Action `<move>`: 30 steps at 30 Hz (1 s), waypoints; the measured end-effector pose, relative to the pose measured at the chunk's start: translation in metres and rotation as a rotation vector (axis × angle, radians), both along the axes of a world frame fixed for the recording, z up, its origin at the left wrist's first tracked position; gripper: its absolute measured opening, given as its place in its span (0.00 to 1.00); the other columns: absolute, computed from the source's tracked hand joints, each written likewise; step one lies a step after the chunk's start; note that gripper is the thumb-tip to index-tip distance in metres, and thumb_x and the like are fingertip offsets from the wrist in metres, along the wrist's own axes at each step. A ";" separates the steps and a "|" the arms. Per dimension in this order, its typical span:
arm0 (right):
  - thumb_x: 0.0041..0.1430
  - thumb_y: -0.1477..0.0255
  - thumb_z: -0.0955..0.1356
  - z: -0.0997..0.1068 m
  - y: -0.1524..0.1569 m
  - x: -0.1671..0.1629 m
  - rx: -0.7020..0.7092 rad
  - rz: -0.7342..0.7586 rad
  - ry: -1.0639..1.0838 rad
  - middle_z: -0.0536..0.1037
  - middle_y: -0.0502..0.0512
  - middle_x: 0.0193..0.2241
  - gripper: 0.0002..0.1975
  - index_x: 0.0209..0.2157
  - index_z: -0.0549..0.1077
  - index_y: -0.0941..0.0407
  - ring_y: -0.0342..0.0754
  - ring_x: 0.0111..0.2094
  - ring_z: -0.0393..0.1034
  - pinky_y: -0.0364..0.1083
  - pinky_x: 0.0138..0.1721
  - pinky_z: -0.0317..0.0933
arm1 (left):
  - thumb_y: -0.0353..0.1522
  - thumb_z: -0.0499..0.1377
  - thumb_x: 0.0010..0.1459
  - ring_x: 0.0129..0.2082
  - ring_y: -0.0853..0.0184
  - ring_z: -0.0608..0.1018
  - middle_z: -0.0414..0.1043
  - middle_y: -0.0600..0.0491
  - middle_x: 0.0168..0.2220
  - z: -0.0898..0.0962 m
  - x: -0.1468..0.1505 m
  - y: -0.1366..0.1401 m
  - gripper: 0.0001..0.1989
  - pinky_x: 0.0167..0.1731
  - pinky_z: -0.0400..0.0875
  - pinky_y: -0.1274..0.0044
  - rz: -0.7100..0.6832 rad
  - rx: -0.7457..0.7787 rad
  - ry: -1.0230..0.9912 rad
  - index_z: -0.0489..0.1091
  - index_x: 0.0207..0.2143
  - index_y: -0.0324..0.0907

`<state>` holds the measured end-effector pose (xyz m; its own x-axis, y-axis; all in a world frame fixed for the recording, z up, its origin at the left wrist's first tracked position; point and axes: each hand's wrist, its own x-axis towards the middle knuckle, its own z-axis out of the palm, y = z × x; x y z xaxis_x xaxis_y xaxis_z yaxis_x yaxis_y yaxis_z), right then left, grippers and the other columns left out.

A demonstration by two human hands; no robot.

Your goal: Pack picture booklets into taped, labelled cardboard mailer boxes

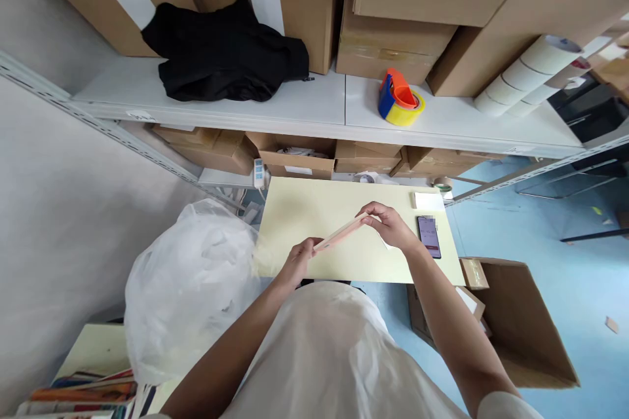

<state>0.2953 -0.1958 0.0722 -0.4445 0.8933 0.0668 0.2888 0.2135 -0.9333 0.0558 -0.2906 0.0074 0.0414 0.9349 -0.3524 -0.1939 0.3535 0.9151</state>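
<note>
Over the pale yellow table [285, 209], a thin, flat pale-pink item [340, 234] is tilted nearly edge-on, so I cannot tell if it is a book or a slim box. My left hand [296, 262] pinches its lower left end. The upper right end is between the fingers and thumb of my right hand [390, 226]. Partly hidden under my right hand is a white piece of paper [387, 244]. To the right, a phone [429, 237] with its screen lit lies on the table, below a small white stack [428, 201].
A big white plastic bag [187, 281] stands at the left, above books [83, 396]. An open cardboard box [525, 334] sits on the floor at right. The shelf [324, 101] ahead bears cartons, black clothing [226, 55], a tape dispenser [400, 98] and label rolls [531, 75].
</note>
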 end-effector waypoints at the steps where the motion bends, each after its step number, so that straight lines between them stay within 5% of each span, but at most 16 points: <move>1: 0.58 0.63 0.66 0.004 0.003 -0.001 -0.023 0.006 -0.004 0.75 0.52 0.31 0.09 0.34 0.74 0.54 0.47 0.34 0.69 0.46 0.38 0.63 | 0.50 0.59 0.50 0.44 0.56 0.76 0.78 0.46 0.42 0.007 -0.001 0.000 0.24 0.45 0.69 0.69 0.013 0.025 -0.014 0.77 0.39 0.42; 8: 0.54 0.62 0.68 0.012 0.015 -0.008 -0.092 -0.017 0.019 0.77 0.52 0.31 0.12 0.36 0.76 0.55 0.46 0.31 0.69 0.45 0.33 0.63 | 0.40 0.65 0.46 0.32 0.61 0.79 0.80 0.50 0.31 0.025 0.020 0.001 0.12 0.38 0.73 0.72 0.106 0.148 0.222 0.78 0.32 0.43; 13: 0.51 0.60 0.70 0.001 0.017 0.005 -0.237 -0.082 0.125 0.77 0.53 0.30 0.17 0.40 0.75 0.56 0.44 0.28 0.68 0.45 0.30 0.64 | 0.40 0.64 0.48 0.33 0.62 0.80 0.80 0.50 0.32 0.019 0.031 -0.005 0.13 0.41 0.75 0.70 0.235 0.059 0.124 0.78 0.34 0.42; 20: 0.46 0.58 0.73 -0.008 0.008 0.019 -0.251 -0.327 0.190 0.77 0.53 0.27 0.19 0.36 0.77 0.57 0.42 0.24 0.66 0.46 0.27 0.67 | 0.43 0.64 0.49 0.42 0.60 0.80 0.79 0.47 0.41 0.030 0.044 -0.009 0.20 0.49 0.72 0.67 0.130 -0.010 -0.042 0.77 0.40 0.40; 30: 0.46 0.58 0.73 -0.012 -0.002 0.028 -0.256 -0.332 0.214 0.78 0.53 0.28 0.19 0.35 0.77 0.56 0.44 0.27 0.69 0.46 0.29 0.69 | 0.41 0.67 0.44 0.37 0.60 0.80 0.80 0.47 0.35 0.021 0.051 -0.016 0.17 0.46 0.73 0.66 0.186 0.003 0.000 0.76 0.35 0.39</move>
<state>0.3237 -0.1983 0.0602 -0.1321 0.9845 -0.1152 0.0983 -0.1027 -0.9898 0.1068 -0.3067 0.0287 -0.1324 0.9275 -0.3496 -0.2554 0.3089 0.9162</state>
